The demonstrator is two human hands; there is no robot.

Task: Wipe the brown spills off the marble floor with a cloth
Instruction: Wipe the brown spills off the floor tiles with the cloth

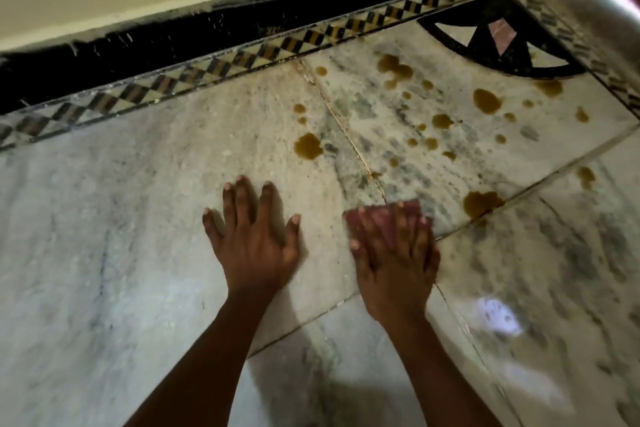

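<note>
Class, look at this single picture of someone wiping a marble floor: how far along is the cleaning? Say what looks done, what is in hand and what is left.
Done: little that shows; the slab under the left hand has no brown spots. In hand: the right hand presses a reddish cloth flat on the floor, blurred. Left: nearly everything. Brown spills dot the slab beyond, including puddles at and.

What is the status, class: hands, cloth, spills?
Left hand flat on marble floor. Right hand pressing reddish cloth. Brown spills ahead, unwiped. Nothing blocking.
</note>
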